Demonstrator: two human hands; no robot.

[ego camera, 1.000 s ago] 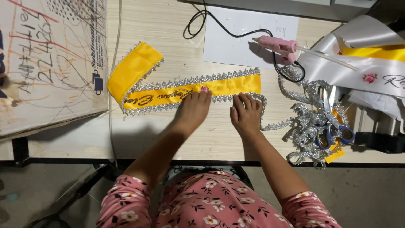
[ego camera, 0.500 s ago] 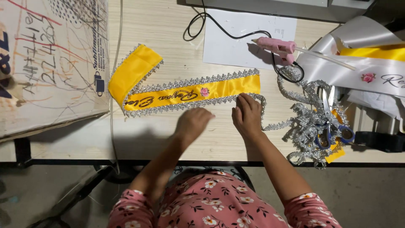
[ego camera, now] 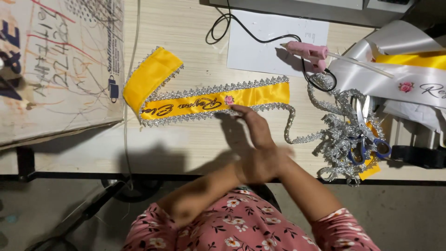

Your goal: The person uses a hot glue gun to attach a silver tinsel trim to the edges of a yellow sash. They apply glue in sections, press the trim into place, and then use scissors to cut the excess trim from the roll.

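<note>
The yellow sash (ego camera: 213,100) lies flat on the surface (ego camera: 186,139), silver trim (ego camera: 218,88) already edging both long sides, a loose tail trailing right toward the scissors (ego camera: 367,130). The left hand (ego camera: 260,162) and right hand (ego camera: 253,125) overlap just below it, fingers extended, holding nothing.

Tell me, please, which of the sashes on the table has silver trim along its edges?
The yellow sash lying flat just beyond the hands, folded at its left end. The white sash on the right pile shows plain edges; loose silver trim lies beside it.
</note>
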